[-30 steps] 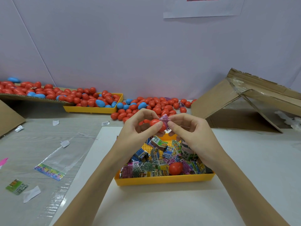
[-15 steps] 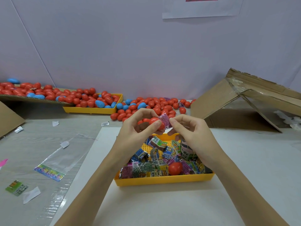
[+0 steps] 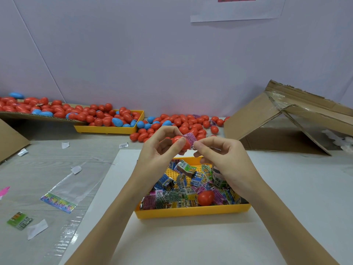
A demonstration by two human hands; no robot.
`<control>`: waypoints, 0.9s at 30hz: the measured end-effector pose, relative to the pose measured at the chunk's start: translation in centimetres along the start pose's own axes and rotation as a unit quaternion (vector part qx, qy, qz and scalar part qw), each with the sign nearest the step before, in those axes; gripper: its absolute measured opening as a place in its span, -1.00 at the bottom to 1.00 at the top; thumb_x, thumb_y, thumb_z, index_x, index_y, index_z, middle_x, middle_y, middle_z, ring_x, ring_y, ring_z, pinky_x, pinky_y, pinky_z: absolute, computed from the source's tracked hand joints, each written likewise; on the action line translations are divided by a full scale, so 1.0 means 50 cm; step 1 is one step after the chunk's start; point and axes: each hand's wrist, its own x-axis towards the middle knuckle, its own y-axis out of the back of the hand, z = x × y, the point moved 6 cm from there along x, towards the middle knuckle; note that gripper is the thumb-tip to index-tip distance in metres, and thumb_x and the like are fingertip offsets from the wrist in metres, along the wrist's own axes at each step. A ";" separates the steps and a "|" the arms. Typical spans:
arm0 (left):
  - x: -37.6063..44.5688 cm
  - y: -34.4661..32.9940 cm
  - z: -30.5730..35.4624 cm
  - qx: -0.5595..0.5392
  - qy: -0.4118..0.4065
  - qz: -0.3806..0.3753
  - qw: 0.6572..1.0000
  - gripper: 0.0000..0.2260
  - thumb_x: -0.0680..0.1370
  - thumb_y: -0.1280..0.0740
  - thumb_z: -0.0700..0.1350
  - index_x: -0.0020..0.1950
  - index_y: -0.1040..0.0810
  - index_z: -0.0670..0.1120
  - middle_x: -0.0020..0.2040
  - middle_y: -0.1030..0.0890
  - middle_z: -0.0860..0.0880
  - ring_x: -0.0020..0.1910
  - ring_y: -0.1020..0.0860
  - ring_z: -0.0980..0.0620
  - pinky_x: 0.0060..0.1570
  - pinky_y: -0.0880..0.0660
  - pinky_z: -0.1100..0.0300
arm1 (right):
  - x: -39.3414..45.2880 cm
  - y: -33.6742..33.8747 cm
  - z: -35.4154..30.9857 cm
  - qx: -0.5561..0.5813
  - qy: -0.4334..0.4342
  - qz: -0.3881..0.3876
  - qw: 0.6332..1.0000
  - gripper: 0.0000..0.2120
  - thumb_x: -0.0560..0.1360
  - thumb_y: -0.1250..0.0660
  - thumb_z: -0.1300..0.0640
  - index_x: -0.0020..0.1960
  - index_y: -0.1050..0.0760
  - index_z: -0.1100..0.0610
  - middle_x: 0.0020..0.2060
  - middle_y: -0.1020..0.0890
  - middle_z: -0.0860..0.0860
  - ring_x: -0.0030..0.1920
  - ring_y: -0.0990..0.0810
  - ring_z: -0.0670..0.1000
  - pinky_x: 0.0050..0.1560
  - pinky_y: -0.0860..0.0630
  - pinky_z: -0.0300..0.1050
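The left hand (image 3: pixel 158 155) is gripping a red egg (image 3: pixel 176 140), with thumb and fingers curling round it; the right hand (image 3: pixel 223 159) is pinching a pink packet (image 3: pixel 189 138) between thumb and forefinger, its remaining fingers curling loosely below; the packet is lying against the right end of the egg and touching it; whether the egg is split open cannot be told from this view. Both items are being held in the air above the far edge of the near tray (image 3: pixel 191 212), which is sitting on the tabletop (image 3: pixel 296 188) between the forearms. The near tray is holding a heap of printed packets (image 3: pixel 172 196); a second red egg (image 3: pixel 205 197) is lying among them toward the right side. A far tray (image 3: pixel 107 129) is standing at the back left, filled with red and blue eggs; loose eggs (image 3: pixel 183 123) are lying just beside it on the tabletop. A cardboard box (image 3: pixel 286 119) is lying on its side at the right; a clear bag (image 3: pixel 63 190) is lying flat at the left.
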 end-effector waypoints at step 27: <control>-0.001 -0.005 0.011 0.085 -0.108 0.014 0.990 -0.81 0.56 -0.43 -0.08 0.15 -0.58 -0.02 0.10 -0.52 0.00 0.08 -0.59 -0.01 0.08 -0.55 0.25 | -0.009 -0.026 -0.004 0.133 -0.052 -0.038 0.989 -0.73 0.45 -0.53 0.09 0.12 -0.69 0.16 -0.09 -0.77 0.15 -0.03 -0.77 0.14 -0.03 -0.68 -0.19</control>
